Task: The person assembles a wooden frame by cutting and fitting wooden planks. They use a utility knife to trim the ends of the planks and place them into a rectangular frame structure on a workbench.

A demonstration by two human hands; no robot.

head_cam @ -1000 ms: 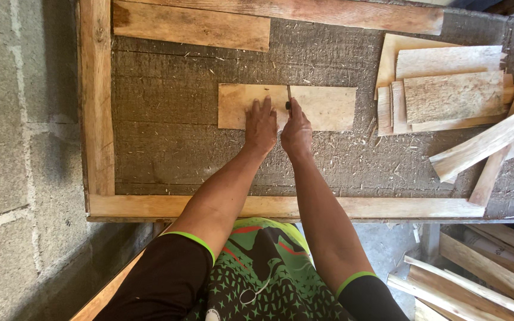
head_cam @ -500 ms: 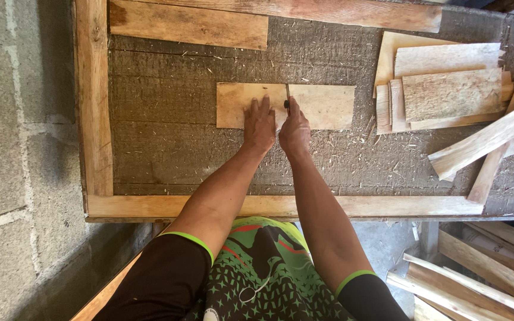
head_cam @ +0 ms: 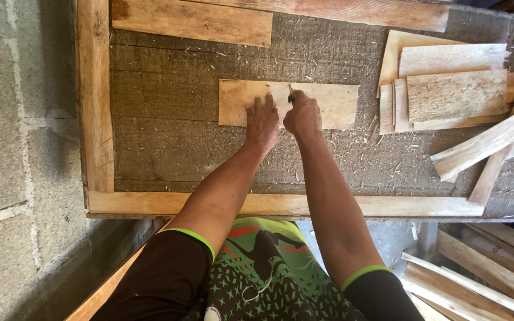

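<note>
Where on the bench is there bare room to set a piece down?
Bare bench top lies between the left frame rail and the thin board under both hands, and along the near rail. The right end is crowded with stacked boards and loose slats.

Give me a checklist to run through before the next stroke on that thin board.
1. Left hand flat on the thin board, pinning it: ok.
2. Right hand closed on a small dark tool: ok.
3. Tool tip touching the board: cannot tell, too small.
4. Left fingers clear of the tool: not ok, they lie close beside it.
5. Board lying flat on the workbench: ok.
6. Stack of wood pieces apart from the board: ok.
</note>
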